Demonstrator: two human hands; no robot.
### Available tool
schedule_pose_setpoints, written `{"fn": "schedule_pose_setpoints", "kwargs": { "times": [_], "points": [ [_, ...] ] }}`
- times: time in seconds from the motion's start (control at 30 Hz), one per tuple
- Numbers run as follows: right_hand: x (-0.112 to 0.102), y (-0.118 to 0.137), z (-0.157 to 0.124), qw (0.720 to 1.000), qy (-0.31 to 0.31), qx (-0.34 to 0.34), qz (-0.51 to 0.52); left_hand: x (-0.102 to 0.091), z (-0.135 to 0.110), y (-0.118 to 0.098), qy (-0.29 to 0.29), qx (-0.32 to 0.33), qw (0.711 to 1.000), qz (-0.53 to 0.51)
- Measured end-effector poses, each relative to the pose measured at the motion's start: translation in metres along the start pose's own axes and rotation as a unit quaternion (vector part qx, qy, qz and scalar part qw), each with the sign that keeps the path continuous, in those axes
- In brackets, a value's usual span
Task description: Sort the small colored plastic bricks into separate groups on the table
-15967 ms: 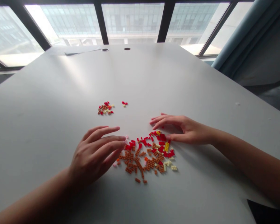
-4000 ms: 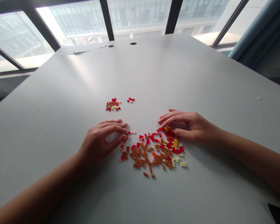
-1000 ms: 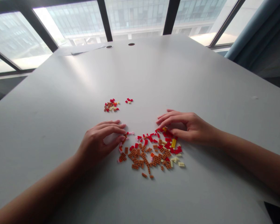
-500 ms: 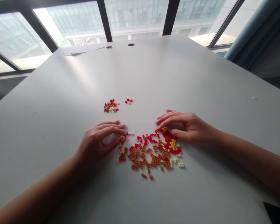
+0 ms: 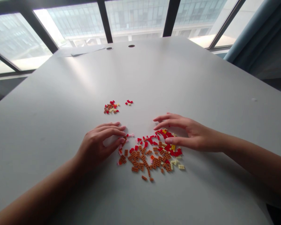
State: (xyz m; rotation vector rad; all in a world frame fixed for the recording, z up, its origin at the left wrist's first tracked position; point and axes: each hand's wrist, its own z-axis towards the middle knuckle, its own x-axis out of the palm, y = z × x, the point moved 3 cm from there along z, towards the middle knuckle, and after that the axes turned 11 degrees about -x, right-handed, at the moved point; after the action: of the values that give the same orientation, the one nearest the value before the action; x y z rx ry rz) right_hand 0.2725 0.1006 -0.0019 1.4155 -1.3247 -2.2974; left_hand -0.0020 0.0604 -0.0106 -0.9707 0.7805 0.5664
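Small building bricks lie in a loose spread between my hands, with brown bricks in the middle, red bricks towards the back and right, and cream bricks at the right front. My left hand rests at the left edge of the spread, fingers loosely curved and apart from the thumb, close to a few pink and brown pieces. Over the right side hovers my right hand, thumb and fingers spread, above red bricks and a yellow brick. Nothing shows in either hand.
Farther back on the white table sits a small cluster of tiny mixed pieces, with a few red and cream pieces beside it. Paper and two round holes are at the far edge, before the windows.
My right hand has shifted slightly towards me and opened wider, its thumb now over the red and yellow bricks. The left hand stays in place.
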Motion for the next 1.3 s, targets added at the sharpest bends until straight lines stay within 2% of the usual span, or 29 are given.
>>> {"fn": "schedule_pose_setpoints", "kwargs": {
  "times": [0.3, 0.6, 0.7, 0.8, 0.9, 1.03, 1.3],
  "points": [
    [0.013, 0.004, -0.001, 0.994, 0.024, -0.036, -0.097, -0.001, 0.0, 0.0, 0.0, 0.003, 1.0, 0.007],
    [0.006, 0.005, 0.0, 0.995, -0.003, -0.057, -0.077, -0.001, 0.0, 0.0, 0.0, 0.003, 1.0, 0.006],
    [0.002, 0.01, -0.001, 0.991, -0.017, -0.101, -0.081, -0.001, 0.0, -0.001, 0.0, 0.002, 1.0, 0.004],
    [0.004, 0.018, -0.002, 0.974, -0.014, -0.163, -0.154, 0.0, 0.0, -0.001, 0.0, 0.003, 1.0, 0.004],
    [0.01, 0.026, -0.004, 0.958, 0.006, -0.196, -0.212, 0.0, 0.0, -0.001, -0.001, 0.004, 1.0, 0.008],
    [0.016, 0.033, -0.004, 0.949, 0.028, -0.201, -0.243, -0.001, 0.0, -0.002, 0.0, 0.001, 1.0, 0.008],
    [0.022, 0.035, -0.004, 0.942, 0.009, -0.187, -0.277, -0.001, 0.0, -0.001, 0.001, -0.004, 1.0, 0.005]
  ]
}}
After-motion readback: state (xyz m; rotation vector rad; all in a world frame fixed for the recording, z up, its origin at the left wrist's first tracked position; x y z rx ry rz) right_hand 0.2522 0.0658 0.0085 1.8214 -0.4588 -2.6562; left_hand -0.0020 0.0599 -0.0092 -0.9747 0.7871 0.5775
